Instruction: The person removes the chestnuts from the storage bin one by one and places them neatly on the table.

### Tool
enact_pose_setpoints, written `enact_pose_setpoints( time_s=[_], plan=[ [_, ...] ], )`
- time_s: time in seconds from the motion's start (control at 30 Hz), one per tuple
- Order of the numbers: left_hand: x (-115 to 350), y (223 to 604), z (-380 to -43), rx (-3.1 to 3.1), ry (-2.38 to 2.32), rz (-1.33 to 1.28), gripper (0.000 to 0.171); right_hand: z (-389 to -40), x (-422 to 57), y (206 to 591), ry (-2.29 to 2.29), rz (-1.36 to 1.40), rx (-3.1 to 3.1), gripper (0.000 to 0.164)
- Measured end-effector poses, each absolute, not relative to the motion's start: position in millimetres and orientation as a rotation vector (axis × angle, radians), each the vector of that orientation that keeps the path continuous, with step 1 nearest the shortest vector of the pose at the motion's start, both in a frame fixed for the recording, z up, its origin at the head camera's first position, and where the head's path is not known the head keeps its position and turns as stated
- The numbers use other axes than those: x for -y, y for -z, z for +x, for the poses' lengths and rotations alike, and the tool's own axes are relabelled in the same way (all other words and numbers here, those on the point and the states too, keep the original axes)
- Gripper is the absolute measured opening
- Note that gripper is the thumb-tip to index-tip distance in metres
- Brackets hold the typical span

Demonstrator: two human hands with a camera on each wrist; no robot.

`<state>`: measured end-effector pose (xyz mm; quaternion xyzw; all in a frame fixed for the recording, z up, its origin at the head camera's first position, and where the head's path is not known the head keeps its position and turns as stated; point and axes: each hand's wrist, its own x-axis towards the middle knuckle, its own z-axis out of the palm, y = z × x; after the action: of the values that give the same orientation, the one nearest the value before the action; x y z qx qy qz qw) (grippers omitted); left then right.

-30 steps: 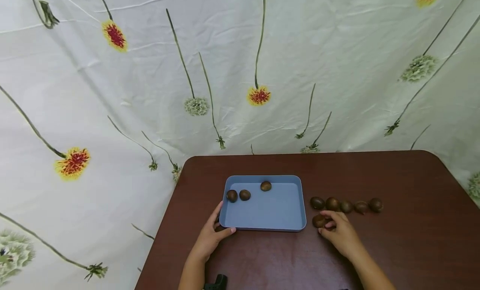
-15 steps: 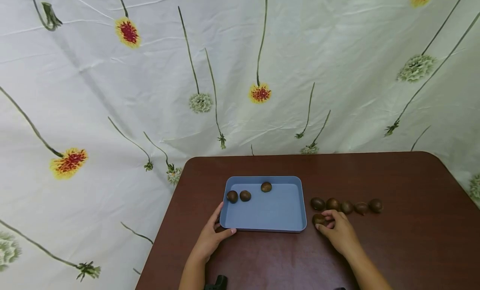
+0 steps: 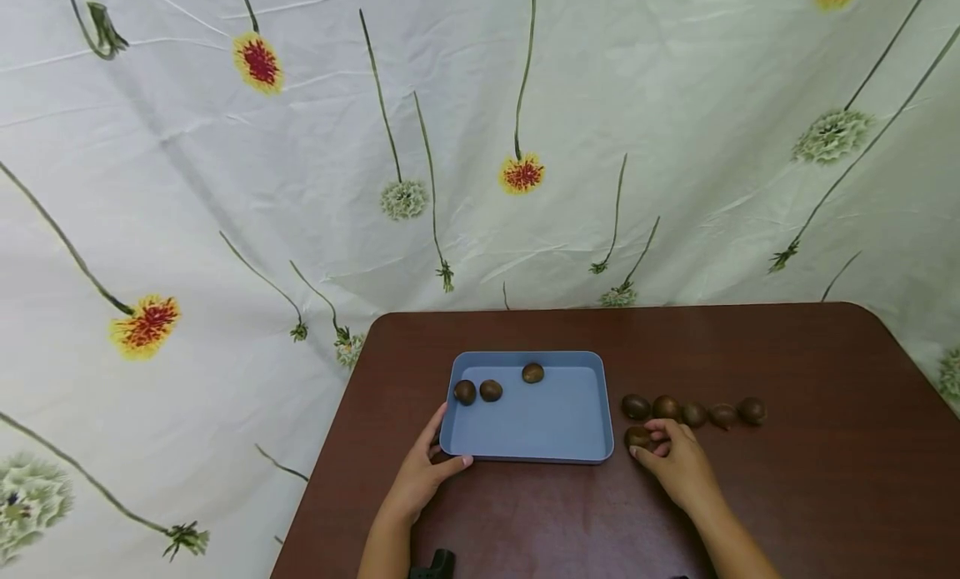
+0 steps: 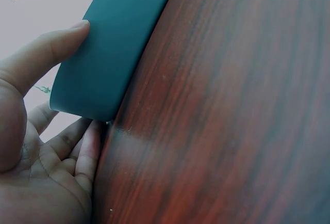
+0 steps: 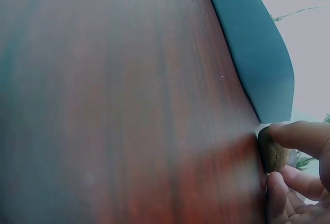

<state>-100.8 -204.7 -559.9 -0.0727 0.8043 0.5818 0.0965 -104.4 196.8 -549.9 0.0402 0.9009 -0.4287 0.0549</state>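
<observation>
A blue rectangular tray [image 3: 536, 429] lies on the table with three small brown round fruits in it: two side by side [image 3: 491, 390] at its left and one [image 3: 532, 372] near the back wall. My left hand [image 3: 416, 479] holds the tray's front left corner, thumb against the front wall [image 4: 108, 53] and fingers along the left side. Right of the tray, my right hand [image 3: 678, 466] pinches a brown round fruit [image 3: 636, 436] between thumb and fingers, low at the tabletop. The right wrist view shows this fruit [image 5: 273, 152] close beside the tray's corner.
Behind the right hand, several more brown fruits [image 3: 722, 416] lie in a row on the dark red-brown table [image 3: 825, 479]. A white floral cloth [image 3: 675, 104] hangs behind the table. A black object [image 3: 435, 565] shows at the bottom edge beside the left forearm.
My right hand has shifted very slightly left, its fingers closer around the fruit. The left hand and the tray stay where they were.
</observation>
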Motion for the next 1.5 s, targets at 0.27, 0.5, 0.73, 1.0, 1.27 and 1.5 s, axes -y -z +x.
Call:
enact_pose_setpoints(
  time_s=[0.27,0.5,0.73,1.0,1.27,1.5],
  plan=[
    [205,559,-101,-2.382,-1.72,-0.214,0.101,-100,-201,550,1.419,0.171,-2.644,0.054],
    [204,558,-100,-2.381,-1.711,-0.219,0.102,-97,-204,546,1.499,0.215,-2.595,0.057],
    [204,557,-99,-2.373,-1.725,-0.211,0.102,-96,-200,543,1.563,0.164,-2.674,0.052],
    [204,559,-100,-2.372,-1.743,-0.203,0.101,-100,-188,538,1.679,0.068,-2.751,0.038],
    [203,558,-98,-2.365,-1.746,-0.2,0.101,-107,-173,533,1.805,-0.103,-2.715,0.033],
    [203,558,-99,-2.382,-1.728,-0.204,0.102,-111,-162,530,1.858,-0.169,-2.666,0.029]
  ],
)
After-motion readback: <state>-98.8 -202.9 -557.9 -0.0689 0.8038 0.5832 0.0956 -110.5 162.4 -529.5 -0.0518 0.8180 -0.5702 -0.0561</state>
